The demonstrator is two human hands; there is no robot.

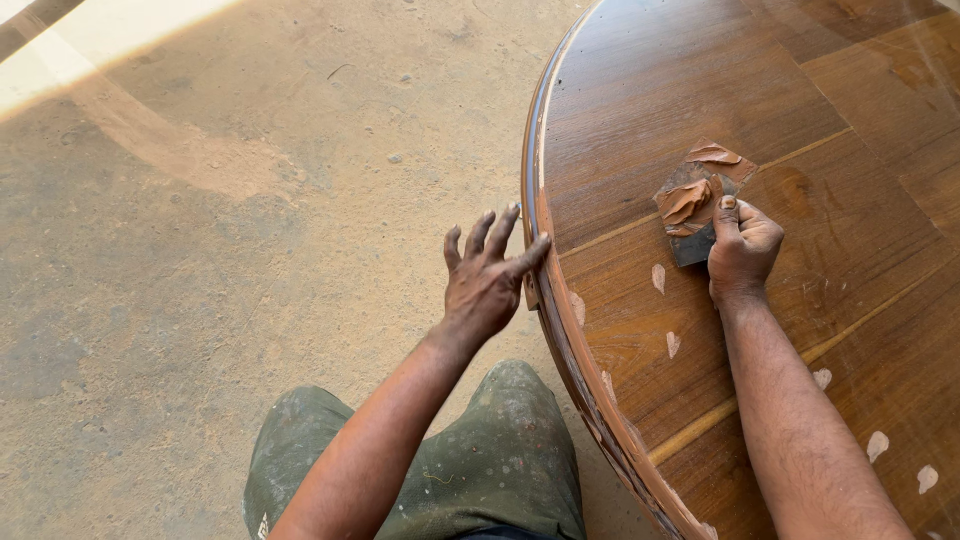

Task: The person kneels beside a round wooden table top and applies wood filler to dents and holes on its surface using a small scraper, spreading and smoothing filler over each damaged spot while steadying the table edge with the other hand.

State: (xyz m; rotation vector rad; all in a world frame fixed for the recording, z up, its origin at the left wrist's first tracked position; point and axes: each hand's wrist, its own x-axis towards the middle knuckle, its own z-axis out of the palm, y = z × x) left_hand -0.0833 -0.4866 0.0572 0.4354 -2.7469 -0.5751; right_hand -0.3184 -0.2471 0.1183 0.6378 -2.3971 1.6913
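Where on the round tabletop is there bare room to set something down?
Bare wood lies beyond the putty-loaded scraper, toward the far rim of the tabletop, and on the far right. It is crowded near the right hand, the left hand at the edge, and the pale filler spots.

Round table cut off top, right, bottom edges.

Packages, labels, signs, screens: I find none anywhere in my view, from upper left to lower right.
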